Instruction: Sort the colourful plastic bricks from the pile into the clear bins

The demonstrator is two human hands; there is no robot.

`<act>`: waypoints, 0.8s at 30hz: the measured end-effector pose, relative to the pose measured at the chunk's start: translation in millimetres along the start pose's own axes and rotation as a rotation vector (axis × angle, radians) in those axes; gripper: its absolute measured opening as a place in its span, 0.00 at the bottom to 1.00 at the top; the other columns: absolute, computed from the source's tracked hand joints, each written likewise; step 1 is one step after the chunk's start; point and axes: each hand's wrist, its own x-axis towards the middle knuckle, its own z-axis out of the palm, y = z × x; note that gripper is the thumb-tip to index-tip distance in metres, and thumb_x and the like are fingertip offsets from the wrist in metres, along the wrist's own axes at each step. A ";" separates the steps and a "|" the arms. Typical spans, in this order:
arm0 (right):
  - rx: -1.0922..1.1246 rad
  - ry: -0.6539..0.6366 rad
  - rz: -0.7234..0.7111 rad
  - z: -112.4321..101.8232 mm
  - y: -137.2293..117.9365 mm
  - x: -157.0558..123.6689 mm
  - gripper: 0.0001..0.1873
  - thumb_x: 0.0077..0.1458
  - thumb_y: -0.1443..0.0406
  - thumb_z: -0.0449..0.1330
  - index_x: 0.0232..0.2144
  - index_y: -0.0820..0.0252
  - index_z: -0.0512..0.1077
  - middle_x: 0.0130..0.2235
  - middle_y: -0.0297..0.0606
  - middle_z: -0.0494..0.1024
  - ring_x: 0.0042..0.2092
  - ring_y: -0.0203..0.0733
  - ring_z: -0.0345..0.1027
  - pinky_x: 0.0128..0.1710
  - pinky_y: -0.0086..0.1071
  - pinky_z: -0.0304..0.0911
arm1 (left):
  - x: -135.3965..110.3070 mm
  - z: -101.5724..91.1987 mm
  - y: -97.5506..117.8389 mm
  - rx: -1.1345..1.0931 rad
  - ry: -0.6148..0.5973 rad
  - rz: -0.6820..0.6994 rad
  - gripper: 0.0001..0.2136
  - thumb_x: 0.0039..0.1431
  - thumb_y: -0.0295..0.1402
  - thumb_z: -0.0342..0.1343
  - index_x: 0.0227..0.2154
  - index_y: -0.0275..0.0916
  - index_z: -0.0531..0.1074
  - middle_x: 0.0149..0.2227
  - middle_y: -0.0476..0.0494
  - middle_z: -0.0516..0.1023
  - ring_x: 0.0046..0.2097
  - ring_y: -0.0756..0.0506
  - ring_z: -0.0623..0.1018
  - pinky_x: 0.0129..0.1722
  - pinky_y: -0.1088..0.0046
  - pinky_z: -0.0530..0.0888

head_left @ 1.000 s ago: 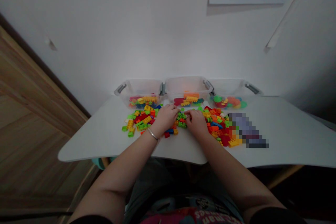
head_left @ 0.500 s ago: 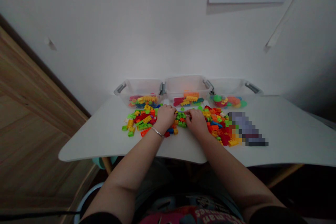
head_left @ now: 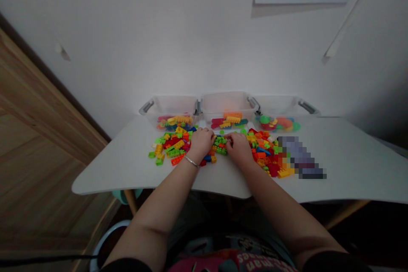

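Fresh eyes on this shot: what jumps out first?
The spread of bright plastic building bricks on the white table catches the eye first, with the left hand and right hand close together at its middle, around a cluster of green bricks. Behind them, along the far edge, stand three clear plastic bins holding more pieces.

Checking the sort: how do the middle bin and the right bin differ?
The middle bin holds rectangular bricks, mostly red, orange and yellow; the right bin holds round pieces in green, orange and red. The middle bin stands between two others; the right bin ends the row. Both are clear plastic.
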 end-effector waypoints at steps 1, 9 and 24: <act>-0.002 -0.001 -0.001 -0.3 -0.3 -0.1 0.10 0.53 0.70 0.53 0.36 0.59 0.73 0.38 0.44 0.78 0.42 0.50 0.67 0.46 0.42 0.62 | 0.8 -0.4 -1.8 -0.033 0.009 0.003 0.10 0.63 0.36 0.53 0.37 0.39 0.78 0.40 0.38 0.80 0.45 0.40 0.75 0.44 0.65 0.71; 0.016 -0.010 0.015 -0.6 -1.0 -0.3 0.11 0.53 0.71 0.53 0.37 0.60 0.73 0.39 0.44 0.79 0.44 0.50 0.67 0.48 0.42 0.62 | 3.1 -34.3 -22.8 -0.387 0.201 0.019 0.08 0.61 0.34 0.56 0.40 0.39 0.77 0.40 0.42 0.81 0.43 0.43 0.78 0.46 0.67 0.73; 0.033 -0.053 0.051 -4.8 -2.1 0.2 0.11 0.54 0.70 0.53 0.37 0.61 0.74 0.40 0.43 0.79 0.44 0.49 0.67 0.48 0.40 0.61 | 27.9 -76.3 -125.8 -0.437 0.680 -0.493 0.11 0.63 0.38 0.52 0.42 0.40 0.75 0.43 0.44 0.81 0.45 0.45 0.79 0.43 0.71 0.72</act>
